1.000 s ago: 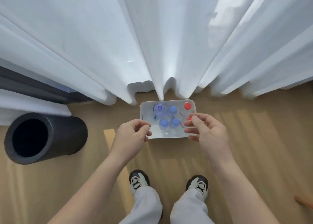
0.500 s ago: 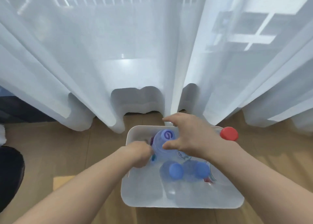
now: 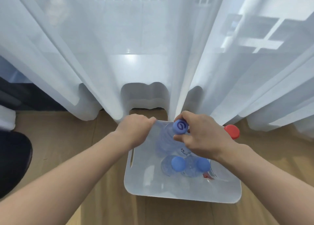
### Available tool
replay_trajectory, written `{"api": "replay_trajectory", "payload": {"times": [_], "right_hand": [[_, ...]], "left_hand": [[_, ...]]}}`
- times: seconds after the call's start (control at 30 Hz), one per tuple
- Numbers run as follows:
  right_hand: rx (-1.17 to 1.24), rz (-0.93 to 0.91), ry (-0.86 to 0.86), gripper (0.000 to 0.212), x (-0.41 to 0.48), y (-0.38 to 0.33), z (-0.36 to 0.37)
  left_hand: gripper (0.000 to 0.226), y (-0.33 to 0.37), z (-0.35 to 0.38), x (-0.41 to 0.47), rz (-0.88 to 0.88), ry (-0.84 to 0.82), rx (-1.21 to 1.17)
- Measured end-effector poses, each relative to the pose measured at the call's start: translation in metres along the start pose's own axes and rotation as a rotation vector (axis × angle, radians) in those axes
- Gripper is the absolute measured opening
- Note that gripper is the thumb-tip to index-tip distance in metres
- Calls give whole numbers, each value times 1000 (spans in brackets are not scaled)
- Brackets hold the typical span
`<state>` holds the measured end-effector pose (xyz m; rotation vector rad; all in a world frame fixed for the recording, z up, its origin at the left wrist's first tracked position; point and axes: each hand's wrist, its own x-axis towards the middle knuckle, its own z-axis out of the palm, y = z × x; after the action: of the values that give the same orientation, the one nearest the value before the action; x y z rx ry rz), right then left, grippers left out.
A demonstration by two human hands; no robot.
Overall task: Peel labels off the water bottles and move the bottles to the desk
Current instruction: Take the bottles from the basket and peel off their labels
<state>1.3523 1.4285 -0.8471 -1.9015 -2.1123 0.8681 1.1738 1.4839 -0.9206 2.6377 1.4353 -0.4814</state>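
Observation:
A white plastic bin (image 3: 180, 193) stands on the wooden floor and holds several clear water bottles. My right hand (image 3: 202, 139) grips the neck of the tallest bottle (image 3: 165, 139), just under its blue cap with a swirl mark (image 3: 181, 126). My left hand (image 3: 136, 131) is curled over the bin's far left corner, its fingertips hidden. Two bottles with plain light-blue caps (image 3: 178, 163) (image 3: 203, 164) stand in front of the held one. A red-capped bottle (image 3: 232, 131) stands at the bin's right side, mostly hidden behind my right wrist.
Sheer white curtains (image 3: 144, 63) hang to the floor right behind the bin. A black cylindrical object (image 3: 15, 156) sits at the left edge. Bare wooden floor (image 3: 68, 136) lies left of and in front of the bin.
The view has dropped close to the bin. My right hand has closed round the swirl-capped bottle's neck. My left hand has moved from inside the bin to its far left corner.

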Motion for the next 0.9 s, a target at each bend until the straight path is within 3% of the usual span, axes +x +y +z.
{"api": "replay_trajectory", "payload": {"times": [0.13, 0.27, 0.37, 0.5, 0.6, 0.67, 0.8, 0.9], "right_hand": [[92, -9, 16, 26, -11, -8, 11], [101, -46, -44, 26, -5, -10, 32], [86, -77, -94, 29, -1, -18, 47], [74, -74, -132, 31, 1, -29, 56], [23, -82, -142, 32, -1, -29, 52], [-18, -64, -134, 31, -5, -26, 47], [-65, -30, -130, 29, -16, -23, 43], [-65, -16, -111, 32, -15, -25, 47]], "left_hand": [[24, -19, -27, -16, -152, 59, -236], [26, -32, -40, -32, -207, 134, -348], [29, -34, -45, -47, -220, 90, -372], [39, -32, -51, -62, -182, 58, -246], [15, -30, -59, -63, -144, 59, -288], [20, -28, -64, -59, -125, 19, -274], [21, -10, -60, -48, -198, -155, 18], [23, 16, -43, -32, -298, -160, 5]]}}
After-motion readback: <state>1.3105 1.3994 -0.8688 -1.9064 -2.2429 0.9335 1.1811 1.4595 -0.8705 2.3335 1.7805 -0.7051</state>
